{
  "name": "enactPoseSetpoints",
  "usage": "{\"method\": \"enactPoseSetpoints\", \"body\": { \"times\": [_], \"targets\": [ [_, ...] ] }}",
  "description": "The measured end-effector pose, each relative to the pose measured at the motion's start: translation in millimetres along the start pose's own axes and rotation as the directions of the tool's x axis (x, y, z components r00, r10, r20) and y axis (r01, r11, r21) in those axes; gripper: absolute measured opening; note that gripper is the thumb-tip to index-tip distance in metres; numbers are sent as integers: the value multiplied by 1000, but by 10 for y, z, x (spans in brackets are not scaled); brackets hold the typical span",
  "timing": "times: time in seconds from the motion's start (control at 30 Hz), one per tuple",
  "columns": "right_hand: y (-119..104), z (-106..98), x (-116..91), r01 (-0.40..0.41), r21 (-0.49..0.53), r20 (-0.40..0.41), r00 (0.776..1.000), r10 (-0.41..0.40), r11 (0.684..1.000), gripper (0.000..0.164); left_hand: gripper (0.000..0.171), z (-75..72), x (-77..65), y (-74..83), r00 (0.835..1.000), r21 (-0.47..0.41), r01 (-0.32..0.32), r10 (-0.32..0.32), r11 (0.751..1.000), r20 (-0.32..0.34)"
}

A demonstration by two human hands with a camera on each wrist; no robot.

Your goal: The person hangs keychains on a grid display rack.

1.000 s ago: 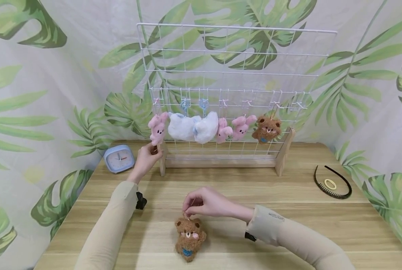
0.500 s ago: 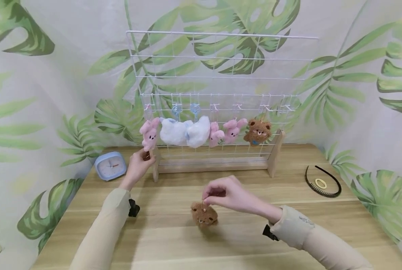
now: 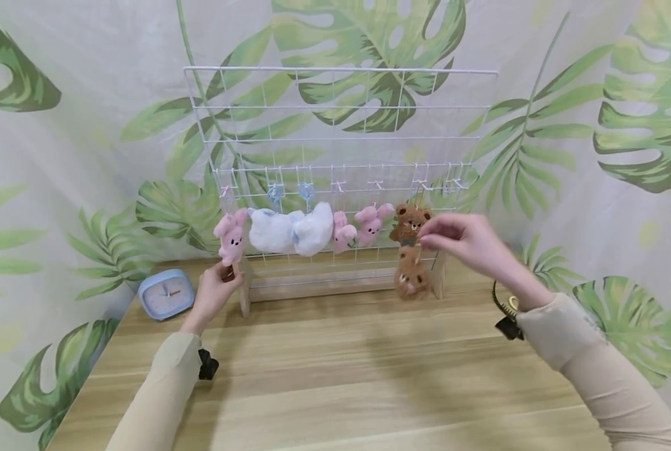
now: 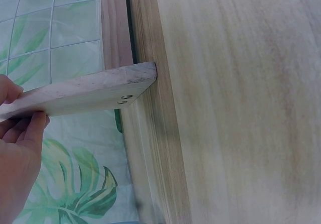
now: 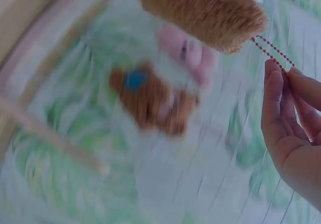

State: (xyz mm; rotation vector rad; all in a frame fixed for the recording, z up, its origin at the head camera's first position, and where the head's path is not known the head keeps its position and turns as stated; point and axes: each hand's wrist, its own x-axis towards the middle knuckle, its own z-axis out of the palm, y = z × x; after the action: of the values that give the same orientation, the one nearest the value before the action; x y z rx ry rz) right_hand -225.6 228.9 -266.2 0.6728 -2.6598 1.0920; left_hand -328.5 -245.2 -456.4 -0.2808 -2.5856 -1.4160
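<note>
My right hand (image 3: pixel 470 241) pinches the ball chain (image 5: pixel 271 50) of a brown bear plush keychain (image 3: pixel 413 280), which dangles in front of the rack's right end. In the head view it overlaps the lower part of another brown bear plush (image 3: pixel 411 218) hanging from a hook. My left hand (image 3: pixel 213 291) grips the wooden side post (image 4: pixel 85 88) of the white wire grid rack (image 3: pixel 341 69), fingers below and thumb above in the left wrist view. Right over that hand hangs a pink bunny plush (image 3: pixel 232 238). The right wrist view shows the held bear blurred and close.
Two white plushies (image 3: pixel 271 230) and two more pink bunnies (image 3: pixel 371 224) hang along the same row. A hook with a pale bow (image 3: pixel 453 185) is at the row's right end. A blue clock (image 3: pixel 166 294) stands left; a black headband (image 3: pixel 501 300) lies right, partly behind my right arm.
My right hand has carried the bear keychain up, forward and right, from over the table to the rack's right side. My left hand stays on the post. The head view has shifted.
</note>
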Motion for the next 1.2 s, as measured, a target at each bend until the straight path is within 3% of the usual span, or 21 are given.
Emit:
{"method": "enactPoseSetpoints", "body": {
  "times": [0.23,0.43,0.7,0.97,1.2],
  "targets": [
    [256,-541,185,-159,29,-140,977,161,987,24,38,0,10,-17,1000,12,-9,9,1000,-5],
    [419,-746,355,-171,56,-201,963,179,984,28,39,-12,24,-37,1000,19,-7,7,1000,-10],
    [572,-791,540,-215,15,-186,959,214,977,29,39,-15,31,-12,1000,-1,2,-2,1000,-4],
    [790,-714,621,-227,135,-159,956,247,965,32,38,14,29,13,1000,-12,-13,13,1000,-1],
    [813,-676,628,-223,153,-191,949,250,963,31,40,6,50,12,999,-1,-18,18,1000,-27]
  ]
}}
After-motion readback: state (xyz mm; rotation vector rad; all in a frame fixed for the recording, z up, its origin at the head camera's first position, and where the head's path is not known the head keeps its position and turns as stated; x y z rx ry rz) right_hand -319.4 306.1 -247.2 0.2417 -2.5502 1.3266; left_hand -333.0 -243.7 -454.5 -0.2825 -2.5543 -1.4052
